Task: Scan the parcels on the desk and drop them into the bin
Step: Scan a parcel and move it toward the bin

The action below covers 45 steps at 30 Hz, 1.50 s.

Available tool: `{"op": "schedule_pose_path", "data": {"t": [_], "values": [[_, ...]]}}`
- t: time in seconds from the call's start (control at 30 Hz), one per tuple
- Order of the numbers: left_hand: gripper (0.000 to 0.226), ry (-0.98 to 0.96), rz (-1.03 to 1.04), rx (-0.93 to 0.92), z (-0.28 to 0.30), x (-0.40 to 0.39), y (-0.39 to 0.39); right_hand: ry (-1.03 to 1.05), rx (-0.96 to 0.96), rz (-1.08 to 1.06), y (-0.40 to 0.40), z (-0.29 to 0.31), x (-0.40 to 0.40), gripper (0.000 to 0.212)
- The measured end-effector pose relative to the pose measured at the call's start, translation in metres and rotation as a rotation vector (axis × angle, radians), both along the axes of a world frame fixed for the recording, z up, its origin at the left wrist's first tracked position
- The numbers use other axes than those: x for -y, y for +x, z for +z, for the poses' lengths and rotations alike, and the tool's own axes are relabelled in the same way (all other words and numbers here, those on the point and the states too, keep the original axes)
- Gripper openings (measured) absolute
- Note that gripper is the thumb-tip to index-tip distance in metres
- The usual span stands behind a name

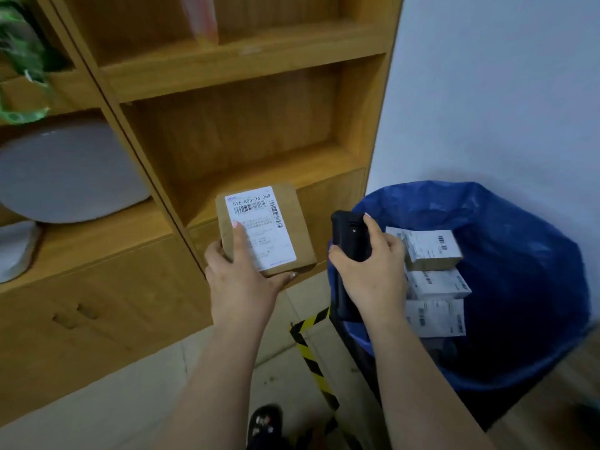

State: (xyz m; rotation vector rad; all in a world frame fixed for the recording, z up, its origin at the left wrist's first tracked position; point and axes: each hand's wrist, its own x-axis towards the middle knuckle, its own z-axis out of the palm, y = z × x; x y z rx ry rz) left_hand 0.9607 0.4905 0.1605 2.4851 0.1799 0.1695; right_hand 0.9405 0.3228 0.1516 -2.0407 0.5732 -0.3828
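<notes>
Holding a brown parcel [266, 230] label-up, the left hand [242, 274] grips its near-left corner, thumb pressed on the white shipping label [261, 227], in front of the wooden shelf unit [227, 125]. To its right, the right hand [370, 264] is wrapped around a black handheld scanner [349, 235], held just left of the blue-lined bin [519, 287], where 3 labelled parcels [431, 280] already lie.

Risks, as judged:
1. The thumb sits near the barcodes; if it slides over them, the read could fail.
2. The corner grip is shallow; tilting toward the bin could let the parcel slip and land on the floor beside the hazard tape [311, 352].
</notes>
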Motion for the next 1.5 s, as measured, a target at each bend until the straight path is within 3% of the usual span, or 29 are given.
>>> {"op": "schedule_pose_path", "data": {"t": [0.17, 0.37, 0.7, 1.03, 1.5], "values": [[0.116, -0.02, -0.257, -0.031, -0.013, 0.059, 0.082, 0.028, -0.024, -0.231, 0.046, -0.008, 0.048, 0.075], [0.12, 0.078, -0.705, -0.107, -0.022, 0.141, 0.171, 0.081, -0.024, -0.602, 0.077, -0.003, 0.102, 0.074], [0.123, 0.169, -1.269, -0.151, -0.065, 0.256, 0.176, 0.132, -0.172, -1.089, 0.03, -0.034, 0.144, 0.075], [0.125, 0.392, -1.471, -0.275, -0.129, 0.327, 0.148, 0.271, -0.247, -1.306, -0.002, -0.091, 0.183, 0.076], [0.125, 0.627, -1.649, -0.299, -0.223, 0.343, 0.191, 0.501, -0.501, -1.415, 0.039, -0.188, 0.155, 0.076]]}}
